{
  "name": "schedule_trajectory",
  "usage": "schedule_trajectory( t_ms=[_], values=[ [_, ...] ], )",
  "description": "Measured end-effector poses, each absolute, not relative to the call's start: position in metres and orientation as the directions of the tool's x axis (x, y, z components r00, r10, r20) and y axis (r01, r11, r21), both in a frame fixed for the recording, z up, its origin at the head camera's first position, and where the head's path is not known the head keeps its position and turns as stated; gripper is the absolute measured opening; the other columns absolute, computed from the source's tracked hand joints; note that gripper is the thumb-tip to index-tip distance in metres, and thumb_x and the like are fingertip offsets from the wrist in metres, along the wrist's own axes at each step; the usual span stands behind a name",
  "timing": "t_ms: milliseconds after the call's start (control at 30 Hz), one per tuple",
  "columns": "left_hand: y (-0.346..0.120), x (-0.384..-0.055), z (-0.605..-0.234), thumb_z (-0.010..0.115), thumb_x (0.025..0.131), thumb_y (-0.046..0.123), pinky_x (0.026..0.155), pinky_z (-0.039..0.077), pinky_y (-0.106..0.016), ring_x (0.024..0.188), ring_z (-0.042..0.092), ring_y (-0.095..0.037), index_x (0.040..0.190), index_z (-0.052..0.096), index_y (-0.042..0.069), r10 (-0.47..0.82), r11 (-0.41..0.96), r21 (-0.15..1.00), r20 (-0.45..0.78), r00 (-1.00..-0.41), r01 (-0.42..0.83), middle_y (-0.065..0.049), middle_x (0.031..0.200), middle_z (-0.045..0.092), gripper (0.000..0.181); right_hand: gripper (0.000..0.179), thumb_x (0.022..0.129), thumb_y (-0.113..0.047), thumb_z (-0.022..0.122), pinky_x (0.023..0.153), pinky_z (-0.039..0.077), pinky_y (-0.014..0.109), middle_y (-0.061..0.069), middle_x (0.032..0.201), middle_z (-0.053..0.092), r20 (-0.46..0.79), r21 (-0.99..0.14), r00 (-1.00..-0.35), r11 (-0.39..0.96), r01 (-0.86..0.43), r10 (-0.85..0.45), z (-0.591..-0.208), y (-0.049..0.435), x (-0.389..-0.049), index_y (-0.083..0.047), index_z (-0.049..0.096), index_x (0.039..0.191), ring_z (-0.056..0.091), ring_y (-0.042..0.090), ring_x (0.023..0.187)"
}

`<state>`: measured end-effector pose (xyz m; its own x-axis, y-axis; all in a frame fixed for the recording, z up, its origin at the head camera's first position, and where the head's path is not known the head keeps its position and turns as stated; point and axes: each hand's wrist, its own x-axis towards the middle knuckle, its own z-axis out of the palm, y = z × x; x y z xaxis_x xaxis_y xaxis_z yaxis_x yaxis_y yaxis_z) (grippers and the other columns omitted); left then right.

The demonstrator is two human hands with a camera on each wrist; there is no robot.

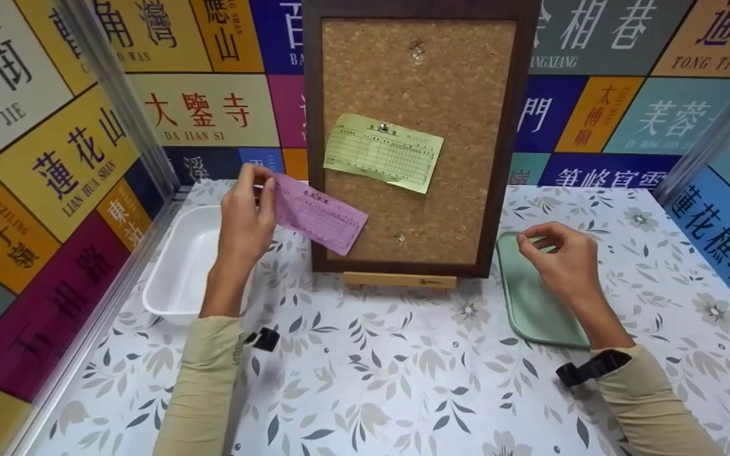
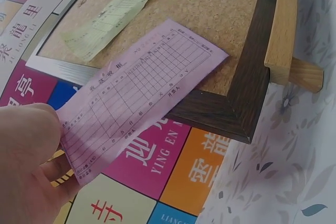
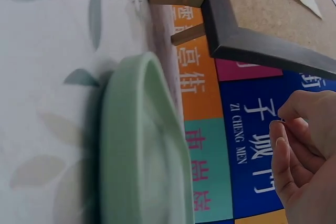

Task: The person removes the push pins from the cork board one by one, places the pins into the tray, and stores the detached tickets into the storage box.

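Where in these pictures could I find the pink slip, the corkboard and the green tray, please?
Pink slip (image 1: pixel 320 214): head view, middle of its printed face.
Corkboard (image 1: pixel 450 218): head view, bare cork right of and below the pinned slip.
Green tray (image 1: pixel 535 304): head view, bare floor.

Pink receipt (image 1: pixel 320 214) and the yellow-green receipt (image 1: pixel 377 154) are both thin matt paper. Corkboard (image 1: pixel 466 152) looks rough and grainy, its frame (image 2: pixel 253 51) dark grained wood, easel ledge (image 2: pixel 282 30) smooth pale wood. White basin (image 1: pixel 178 272)? Glossy plastic, pretty much. Sleeves (image 1: pixel 203 380) are soft-looking cloth.
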<state>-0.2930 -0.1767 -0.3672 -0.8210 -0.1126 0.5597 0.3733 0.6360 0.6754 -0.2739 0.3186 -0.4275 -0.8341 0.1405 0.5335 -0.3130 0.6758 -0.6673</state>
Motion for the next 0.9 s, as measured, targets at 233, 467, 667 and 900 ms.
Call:
schedule_trajectory(
  t_ms=[233, 467, 667, 900],
  values=[
    [-0.184, -0.293, -0.365, 0.048, 0.106, 0.018, 0.091, 0.056, -0.031, 0.101, 0.063, -0.017, 0.120, 0.055, 0.013, -0.124, 0.646, 0.659, 0.587, -0.800, 0.384, -0.007, 0.114, 0.066, 0.017, 0.012, 0.086, -0.029, 0.079, 0.061, 0.048, 0.010, 0.002, 0.082, 0.075, 0.502, -0.683, -0.850, 0.675, -0.278, 0.159, -0.434, 0.324, -0.277, -0.017, 0.077, 0.090, 0.066, 0.004, 0.068],
    [-0.194, -0.294, -0.363, 0.045, 0.103, 0.002, 0.095, 0.052, -0.031, 0.107, 0.061, -0.016, 0.112, 0.063, 0.011, -0.131, 0.674, 0.608, 0.656, -0.743, 0.419, -0.006, 0.113, 0.066, 0.022, 0.014, 0.088, -0.031, 0.077, 0.054, 0.046, 0.016, 0.000, 0.079, 0.074, 0.471, -0.694, -0.869, 0.672, -0.259, 0.152, -0.434, 0.329, -0.279, -0.018, 0.076, 0.092, 0.067, 0.007, 0.062],
    [-0.205, -0.290, -0.360, 0.042, 0.101, -0.004, 0.100, 0.051, -0.032, 0.111, 0.059, -0.016, 0.114, 0.064, 0.015, -0.160, 0.718, 0.605, 0.625, -0.764, 0.345, -0.006, 0.116, 0.064, 0.031, 0.012, 0.088, -0.030, 0.077, 0.048, 0.044, 0.018, -0.002, 0.079, 0.074, 0.475, -0.688, -0.867, 0.679, -0.256, 0.154, -0.435, 0.333, -0.280, -0.018, 0.076, 0.092, 0.066, 0.007, 0.058],
    [-0.218, -0.284, -0.358, 0.043, 0.099, -0.004, 0.102, 0.050, -0.037, 0.111, 0.057, -0.021, 0.118, 0.064, 0.019, -0.175, 0.801, 0.574, 0.497, -0.850, 0.171, -0.004, 0.119, 0.060, 0.037, 0.015, 0.089, -0.031, 0.075, 0.045, 0.042, 0.020, 0.001, 0.081, 0.075, 0.454, -0.695, -0.879, 0.676, -0.246, 0.147, -0.439, 0.337, -0.281, -0.017, 0.075, 0.094, 0.068, 0.010, 0.057]
  ],
)
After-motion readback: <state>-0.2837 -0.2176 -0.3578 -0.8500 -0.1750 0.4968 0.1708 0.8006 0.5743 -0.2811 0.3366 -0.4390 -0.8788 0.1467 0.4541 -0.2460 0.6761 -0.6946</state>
